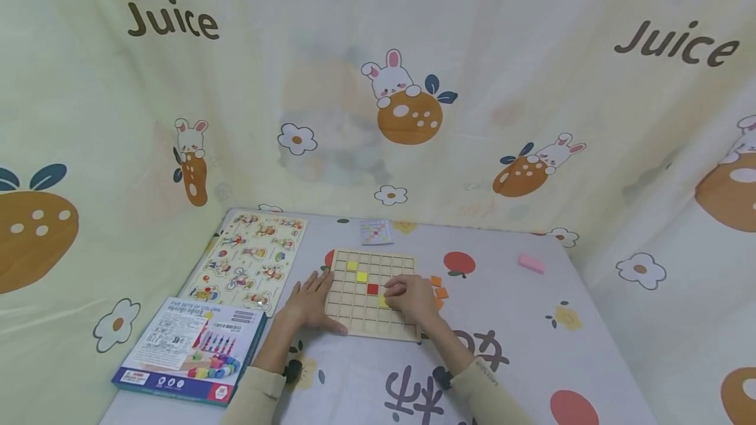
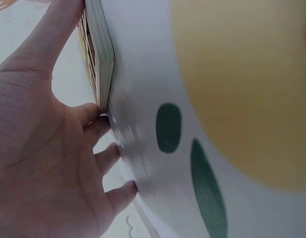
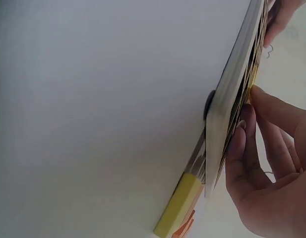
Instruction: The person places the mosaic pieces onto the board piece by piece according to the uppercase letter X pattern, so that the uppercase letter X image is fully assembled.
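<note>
A square wooden grid board (image 1: 366, 326) lies on the table between the hands. Two yellow tiles (image 1: 361, 277) and a red tile (image 1: 373, 289) sit on it in a diagonal line. My left hand (image 1: 311, 302) rests at the board's left side with fingers spread, its thumb along the near left corner; in the left wrist view the palm (image 2: 38, 144) faces the board's edge. My right hand (image 1: 411, 298) is over the board's right half, fingers curled, pinching another yellow tile (image 1: 382, 302) at the lower end of the diagonal. The right wrist view shows a fingertip (image 3: 256, 93) against yellow at the board's surface.
Several orange tiles (image 1: 441, 292) lie right of the board. Behind it is a small pattern card (image 1: 376, 232); a pink block (image 1: 531, 263) lies far right. On the left are a picture puzzle board (image 1: 245, 261) and a boxed bead set (image 1: 191, 349). A printed curtain (image 1: 331, 84) encloses the table.
</note>
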The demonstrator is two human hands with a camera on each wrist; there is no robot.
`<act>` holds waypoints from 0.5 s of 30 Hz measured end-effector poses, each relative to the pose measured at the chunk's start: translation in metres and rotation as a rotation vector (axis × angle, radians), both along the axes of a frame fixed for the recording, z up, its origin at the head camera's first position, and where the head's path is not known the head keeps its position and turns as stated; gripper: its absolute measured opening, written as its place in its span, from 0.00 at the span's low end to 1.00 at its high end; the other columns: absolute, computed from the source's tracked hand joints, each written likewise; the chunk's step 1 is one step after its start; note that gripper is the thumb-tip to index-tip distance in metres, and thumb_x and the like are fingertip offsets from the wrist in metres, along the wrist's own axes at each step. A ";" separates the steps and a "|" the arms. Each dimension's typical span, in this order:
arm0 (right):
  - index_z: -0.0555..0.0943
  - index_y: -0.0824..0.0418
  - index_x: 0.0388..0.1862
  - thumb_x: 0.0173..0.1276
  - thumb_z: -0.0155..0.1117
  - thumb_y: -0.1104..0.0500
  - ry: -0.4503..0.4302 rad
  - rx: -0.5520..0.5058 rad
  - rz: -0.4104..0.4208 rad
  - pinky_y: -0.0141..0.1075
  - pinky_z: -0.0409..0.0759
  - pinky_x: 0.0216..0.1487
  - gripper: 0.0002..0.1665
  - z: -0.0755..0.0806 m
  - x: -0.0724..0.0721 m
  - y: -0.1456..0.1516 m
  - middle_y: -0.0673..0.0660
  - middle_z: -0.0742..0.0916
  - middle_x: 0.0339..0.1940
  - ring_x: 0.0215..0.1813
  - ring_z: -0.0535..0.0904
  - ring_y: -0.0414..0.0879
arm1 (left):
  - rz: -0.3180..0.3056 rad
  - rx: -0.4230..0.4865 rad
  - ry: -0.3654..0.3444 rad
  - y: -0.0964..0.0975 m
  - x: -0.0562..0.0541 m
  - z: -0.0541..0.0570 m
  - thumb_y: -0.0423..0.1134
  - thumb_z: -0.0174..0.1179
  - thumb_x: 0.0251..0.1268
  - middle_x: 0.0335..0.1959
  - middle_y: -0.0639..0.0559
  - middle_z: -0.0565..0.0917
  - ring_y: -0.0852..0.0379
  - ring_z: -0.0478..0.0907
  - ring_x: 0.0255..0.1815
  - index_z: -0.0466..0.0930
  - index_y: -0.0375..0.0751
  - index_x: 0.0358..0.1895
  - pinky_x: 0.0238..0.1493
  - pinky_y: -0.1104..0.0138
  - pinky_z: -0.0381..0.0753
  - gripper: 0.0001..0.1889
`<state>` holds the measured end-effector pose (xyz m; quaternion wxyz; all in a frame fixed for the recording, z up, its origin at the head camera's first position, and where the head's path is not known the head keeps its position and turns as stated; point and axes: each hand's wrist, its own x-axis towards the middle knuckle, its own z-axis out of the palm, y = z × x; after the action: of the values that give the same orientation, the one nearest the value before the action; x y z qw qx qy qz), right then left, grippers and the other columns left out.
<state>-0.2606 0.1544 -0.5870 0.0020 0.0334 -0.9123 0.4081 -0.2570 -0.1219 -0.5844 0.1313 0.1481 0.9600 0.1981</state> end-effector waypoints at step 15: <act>0.90 0.60 0.48 0.58 0.81 0.65 0.053 -0.041 -0.043 0.48 0.88 0.49 0.18 0.017 0.006 0.024 0.46 0.91 0.30 0.34 0.89 0.41 | 0.007 -0.020 -0.009 0.002 0.002 0.008 0.70 0.79 0.41 0.86 0.42 0.53 0.37 0.45 0.86 0.49 0.38 0.85 0.82 0.37 0.44 0.72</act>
<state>-0.2544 0.1784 -0.5704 0.0356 0.0244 -0.9039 0.4257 -0.2551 -0.1204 -0.5759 0.1366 0.1424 0.9618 0.1897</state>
